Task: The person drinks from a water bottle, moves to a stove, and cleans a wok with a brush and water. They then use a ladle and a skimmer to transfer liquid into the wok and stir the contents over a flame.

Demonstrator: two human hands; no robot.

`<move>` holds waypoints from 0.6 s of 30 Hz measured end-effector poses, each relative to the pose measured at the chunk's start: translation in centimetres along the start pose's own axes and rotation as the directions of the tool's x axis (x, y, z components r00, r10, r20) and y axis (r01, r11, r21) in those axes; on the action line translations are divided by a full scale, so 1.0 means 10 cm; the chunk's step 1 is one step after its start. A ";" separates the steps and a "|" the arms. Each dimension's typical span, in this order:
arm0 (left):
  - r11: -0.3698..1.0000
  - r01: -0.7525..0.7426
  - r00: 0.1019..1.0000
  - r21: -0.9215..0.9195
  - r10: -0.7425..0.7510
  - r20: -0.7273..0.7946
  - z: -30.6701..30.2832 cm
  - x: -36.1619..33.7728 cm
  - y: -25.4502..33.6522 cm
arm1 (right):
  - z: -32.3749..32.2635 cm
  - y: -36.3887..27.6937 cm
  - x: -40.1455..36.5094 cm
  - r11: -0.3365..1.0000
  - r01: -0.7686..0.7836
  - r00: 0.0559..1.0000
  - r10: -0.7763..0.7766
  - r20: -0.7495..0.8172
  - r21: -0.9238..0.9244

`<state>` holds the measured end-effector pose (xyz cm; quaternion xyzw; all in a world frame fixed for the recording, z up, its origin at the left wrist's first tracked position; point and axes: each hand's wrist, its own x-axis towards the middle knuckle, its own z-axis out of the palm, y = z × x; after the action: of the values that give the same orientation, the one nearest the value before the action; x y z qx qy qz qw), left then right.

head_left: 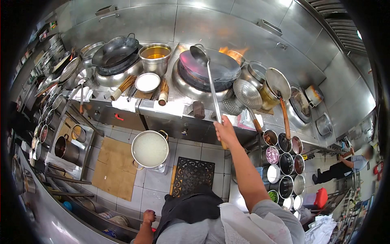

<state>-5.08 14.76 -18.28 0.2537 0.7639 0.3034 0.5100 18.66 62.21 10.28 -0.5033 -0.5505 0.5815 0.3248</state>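
Holding a long ladle (213, 89) out over a wok (221, 67), toward twelve o'clock.
Clamped around the lower handle with the right grip (226, 132), bowl toward eleven o'clock above the wok on the desk (164, 124). Likely stiff, bowl-heavy at such reach and smooth enough to twist; best taken low, near the wooden end, fingers wrapped fully round. At seven o'clock, left grip (149, 216) loosely curled near the apron (191, 209); cannot tell whether around anything. Flames (234, 51) at one o'clock, perforated strainer (247, 92) at two.
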 end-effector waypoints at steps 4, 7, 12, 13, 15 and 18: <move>0.837 0.358 0.916 -0.413 -0.400 -0.017 0.07 0.07 0.03 | 0.30 0.06 0.19 0.998 -0.018 1.000 0.017 -0.020 -0.066; 0.828 0.358 0.904 -0.433 -0.423 -0.061 0.13 -0.03 0.02 | 0.39 0.19 0.22 0.998 -0.029 0.998 0.027 -0.049 -0.060; 0.929 0.301 0.945 -0.214 -0.321 -0.066 0.19 -0.29 0.01 | 0.11 0.86 0.41 0.813 0.076 0.972 -0.191 -0.140 -0.578; 0.945 0.281 0.953 -0.166 -0.295 -0.067 0.20 -0.33 0.01 | 0.05 0.85 0.37 0.700 0.122 0.947 -0.295 -0.130 -0.703; 0.957 0.262 0.960 -0.121 -0.272 -0.072 0.20 -0.36 0.04 | -0.23 0.79 0.32 0.708 0.032 0.975 -0.177 -0.134 -0.705; 0.962 0.256 0.962 -0.091 -0.263 -0.077 0.18 -0.35 0.11 | -0.62 0.77 0.38 0.628 -0.009 0.973 -0.173 -0.151 -0.779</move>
<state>-2.12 13.46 -15.85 0.1168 0.7996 0.2753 0.5208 24.78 66.27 2.63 -0.6267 -0.7313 0.2165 0.1601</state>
